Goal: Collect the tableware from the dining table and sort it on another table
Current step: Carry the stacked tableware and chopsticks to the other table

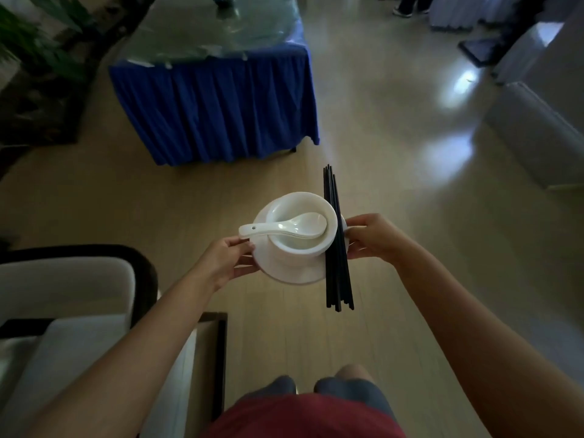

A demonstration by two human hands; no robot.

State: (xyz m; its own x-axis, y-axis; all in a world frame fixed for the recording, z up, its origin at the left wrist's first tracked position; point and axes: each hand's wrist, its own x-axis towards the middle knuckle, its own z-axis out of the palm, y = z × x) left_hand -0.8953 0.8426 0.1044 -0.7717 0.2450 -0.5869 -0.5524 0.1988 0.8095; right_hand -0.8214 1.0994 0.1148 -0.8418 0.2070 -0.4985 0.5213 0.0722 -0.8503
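I carry a white plate (294, 273) in mid-air over the floor, held at both sides. On it stands a white bowl (319, 245) with a white ceramic spoon (284, 229) lying inside, its handle pointing left. Several black chopsticks (336, 248) lie across the plate's right edge, pointing away from me. My left hand (221, 263) grips the plate's left rim, its thumb near the spoon handle. My right hand (373, 238) grips the right rim beside the chopsticks. Ahead stands a table (218, 112) with a blue skirt and a glass top.
A white chair (63, 289) with a dark frame stands at my lower left. Plants (34, 52) fill the upper left. White-covered furniture (537, 131) lines the right. A person's feet (404, 9) show at the far top. Shiny floor lies between me and the blue table.
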